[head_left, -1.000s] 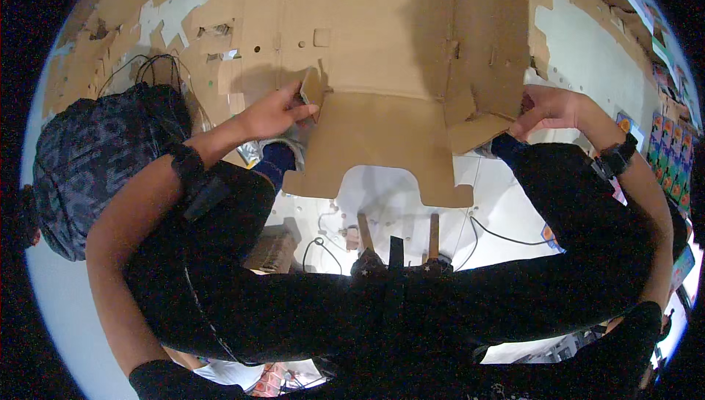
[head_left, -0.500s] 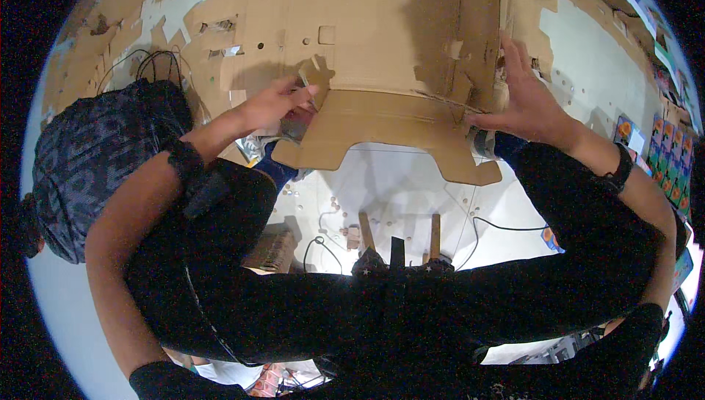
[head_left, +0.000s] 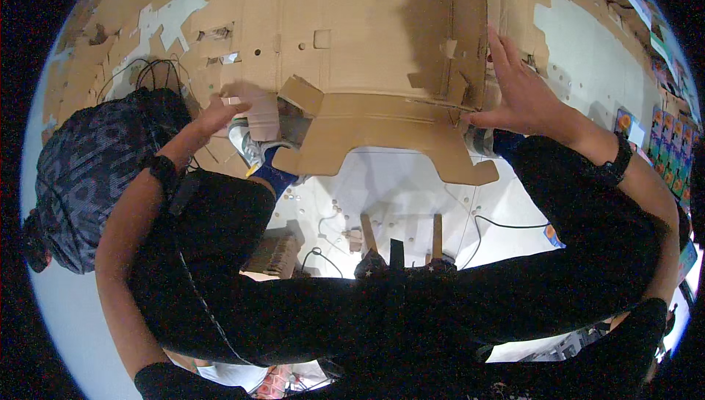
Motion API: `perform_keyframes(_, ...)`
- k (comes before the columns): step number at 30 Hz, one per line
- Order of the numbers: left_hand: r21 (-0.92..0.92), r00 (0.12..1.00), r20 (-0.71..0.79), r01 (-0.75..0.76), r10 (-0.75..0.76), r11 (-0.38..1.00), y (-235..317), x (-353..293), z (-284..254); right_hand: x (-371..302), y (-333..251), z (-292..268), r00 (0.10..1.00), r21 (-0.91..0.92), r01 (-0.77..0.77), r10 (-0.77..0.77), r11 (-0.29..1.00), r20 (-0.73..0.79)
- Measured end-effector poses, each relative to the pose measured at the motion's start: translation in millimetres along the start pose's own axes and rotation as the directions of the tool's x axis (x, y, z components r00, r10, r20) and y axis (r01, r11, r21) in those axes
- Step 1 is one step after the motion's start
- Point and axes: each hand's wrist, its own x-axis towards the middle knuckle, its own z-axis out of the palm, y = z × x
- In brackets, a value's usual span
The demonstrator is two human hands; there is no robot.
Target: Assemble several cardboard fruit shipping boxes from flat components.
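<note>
- Nearest, two wood strips (head_left: 438, 235) and a cardboard stack (head_left: 273, 254) lie on the near side, apart from the carton (head_left: 367, 40), which lies part-folded in the middle, past the knees.
- The carton's near flap (head_left: 338, 124) reaches toward the person, with a wide notch cut in its edge. It looks light and stiff but thin; the two tabs beside the notch would likely bend or crease first, so its broader part is the better hold.
- The left hand (head_left: 220, 113) is blurred, beyond the left shoe (head_left: 246, 143), with its fingers reaching right; whether it pinches anything or only rests by the cardboard, one cannot tell.
- Right of it, the small left flap (head_left: 300, 94) stands tilted up. It should turn easily at its crease and is best pinched flat near its base.
- The right hand (head_left: 525, 99) is spread, thumb toward the near right corner and fingers along the right wall (head_left: 468, 18). An open palm there should steady the wall without denting it.
- Farther off, the main panel stretches away, broad and probably floppy over its length; its dry paper face should grip well.
</note>
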Motion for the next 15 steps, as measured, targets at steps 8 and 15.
perform_keyframes(8, -0.153, 0.912, 0.336, 0.299, -0.235, 0.942, 38, -38, -2, 3, 5, -1, 1.0, 0.013, 0.017, -0.017, 1.0, 0.009)
perform_keyframes(15, -0.378, 0.887, 0.461, 0.226, -0.029, 0.898, 60, -53, -17, 2, 16, -1, 0.999, 0.046, 0.049, -0.05, 0.998, 0.012)
